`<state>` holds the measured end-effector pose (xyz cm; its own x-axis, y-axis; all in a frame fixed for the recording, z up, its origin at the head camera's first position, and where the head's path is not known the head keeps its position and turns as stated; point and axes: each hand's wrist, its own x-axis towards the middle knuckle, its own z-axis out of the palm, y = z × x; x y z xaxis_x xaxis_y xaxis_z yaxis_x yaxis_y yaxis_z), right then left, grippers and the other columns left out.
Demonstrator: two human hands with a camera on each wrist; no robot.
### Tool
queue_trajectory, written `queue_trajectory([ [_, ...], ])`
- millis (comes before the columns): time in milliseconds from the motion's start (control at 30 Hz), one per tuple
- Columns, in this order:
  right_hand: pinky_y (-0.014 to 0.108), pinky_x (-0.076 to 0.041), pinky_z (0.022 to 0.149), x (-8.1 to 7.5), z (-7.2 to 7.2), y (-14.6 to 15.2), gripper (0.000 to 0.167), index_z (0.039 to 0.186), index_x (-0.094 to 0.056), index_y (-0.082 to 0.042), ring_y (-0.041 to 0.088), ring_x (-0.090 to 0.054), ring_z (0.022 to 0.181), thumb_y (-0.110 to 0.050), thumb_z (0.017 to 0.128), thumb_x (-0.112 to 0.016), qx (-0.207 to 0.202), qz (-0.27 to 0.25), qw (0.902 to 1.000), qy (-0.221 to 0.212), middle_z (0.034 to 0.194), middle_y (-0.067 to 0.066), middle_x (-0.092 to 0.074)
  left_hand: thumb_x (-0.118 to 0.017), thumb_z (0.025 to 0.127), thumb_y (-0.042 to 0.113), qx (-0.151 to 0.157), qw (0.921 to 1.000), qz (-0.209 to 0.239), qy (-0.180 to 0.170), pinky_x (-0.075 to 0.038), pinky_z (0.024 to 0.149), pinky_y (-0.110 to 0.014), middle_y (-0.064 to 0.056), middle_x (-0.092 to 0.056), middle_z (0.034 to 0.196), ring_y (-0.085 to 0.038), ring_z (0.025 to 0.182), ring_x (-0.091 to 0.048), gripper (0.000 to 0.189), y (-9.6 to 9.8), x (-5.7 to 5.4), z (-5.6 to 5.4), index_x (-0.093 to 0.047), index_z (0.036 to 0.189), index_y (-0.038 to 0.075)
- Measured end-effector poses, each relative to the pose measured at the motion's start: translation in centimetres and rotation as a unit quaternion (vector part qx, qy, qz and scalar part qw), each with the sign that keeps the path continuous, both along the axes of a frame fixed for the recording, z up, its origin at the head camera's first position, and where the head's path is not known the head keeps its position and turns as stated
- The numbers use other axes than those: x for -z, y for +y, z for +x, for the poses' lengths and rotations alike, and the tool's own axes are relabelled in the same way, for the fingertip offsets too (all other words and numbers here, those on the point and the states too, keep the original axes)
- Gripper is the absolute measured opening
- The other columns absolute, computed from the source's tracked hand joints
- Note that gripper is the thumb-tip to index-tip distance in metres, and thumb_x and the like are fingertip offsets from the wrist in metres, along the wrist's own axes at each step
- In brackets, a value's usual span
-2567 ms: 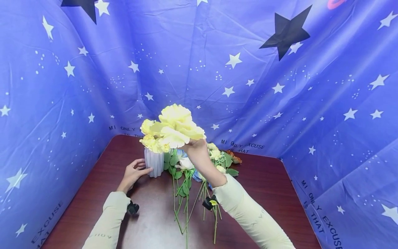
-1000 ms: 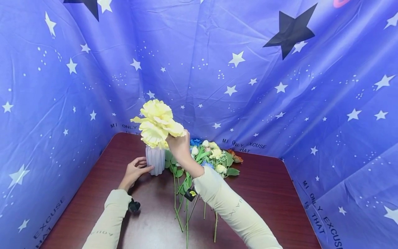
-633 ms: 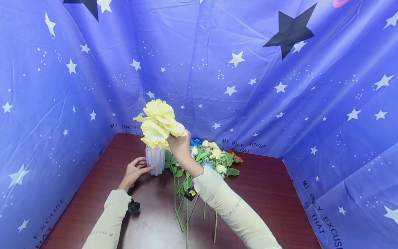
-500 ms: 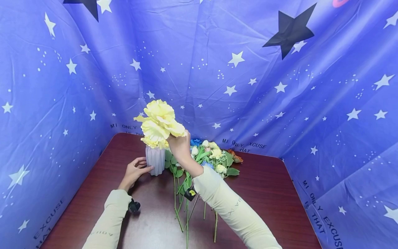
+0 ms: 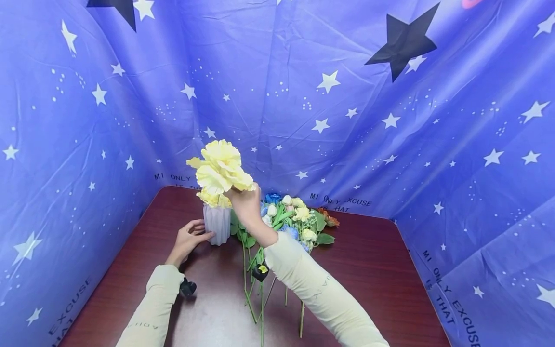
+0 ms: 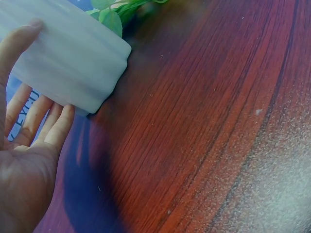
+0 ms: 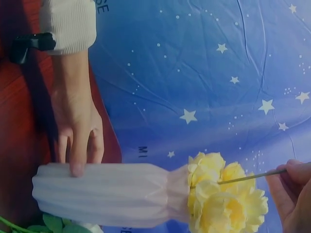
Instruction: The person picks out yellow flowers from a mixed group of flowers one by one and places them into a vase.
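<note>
A pale, ribbed vase stands upright near the left back of the table. Around its lower part, my left hand holds it with thumb and fingers on different sides. Smaller yellow flowers fill the vase's mouth. Above them my right hand pinches the thin stem of a large yellow flower. In the right wrist view that stem runs from the fingertips in among the yellow blooms at the mouth; its lower end is hidden. The large bloom lies outside the right wrist view.
Beside the vase, to its right, lies a pile of artificial flowers in white, yellow and blue, with an orange flower at its far side. Their green stems point toward the table's front. Starry blue cloth surrounds the brown table.
My right hand has carried the large yellow flower leftward over the vase, then shifted slightly further left in the last half second. The left hand stays on the vase.
</note>
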<state>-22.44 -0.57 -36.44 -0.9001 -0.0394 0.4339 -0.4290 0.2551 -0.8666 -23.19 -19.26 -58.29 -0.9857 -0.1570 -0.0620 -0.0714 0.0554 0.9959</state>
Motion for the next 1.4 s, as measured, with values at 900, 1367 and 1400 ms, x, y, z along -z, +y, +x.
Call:
queue_trajectory([
  [900,0.016,-0.049,0.067,2.8,0.6,-1.6,0.011,0.094,-0.074,0.007,0.003,-0.055,0.071,0.006,0.083,-0.071,-0.014,-0.041,0.999,0.013,0.083,0.022,-0.074,-0.088,0.08,0.014,0.003,1.0,0.004,-0.007,-0.055,0.082,-0.015,-0.003,-0.066,0.114,0.0,0.097,-0.063,0.063,-0.1,0.4,-0.1,-0.056,0.133,0.002],
  [1367,0.016,-0.04,0.057,3.6,-2.0,-0.2,0.009,0.077,-0.067,0.004,0.003,-0.042,0.057,0.002,0.083,-0.073,0.012,0.025,0.999,-0.036,0.063,0.009,-0.061,-0.087,0.081,0.018,0.012,0.9997,-0.021,-0.004,-0.055,0.082,-0.016,-0.016,-0.065,0.124,-0.001,0.099,-0.062,0.065,-0.1,0.5,0.0,-0.055,0.136,0.001],
  [1400,0.017,-0.04,0.057,3.6,-2.1,-0.2,0.011,0.077,-0.065,0.003,0.004,-0.042,0.058,0.001,0.085,-0.072,0.011,0.021,0.9987,-0.045,0.064,0.007,-0.058,-0.088,0.081,0.018,0.01,0.9997,-0.023,-0.005,-0.055,0.082,-0.016,-0.016,-0.065,0.124,-0.001,0.1,-0.062,0.065,-0.1,0.5,-0.1,-0.056,0.135,0.001],
])
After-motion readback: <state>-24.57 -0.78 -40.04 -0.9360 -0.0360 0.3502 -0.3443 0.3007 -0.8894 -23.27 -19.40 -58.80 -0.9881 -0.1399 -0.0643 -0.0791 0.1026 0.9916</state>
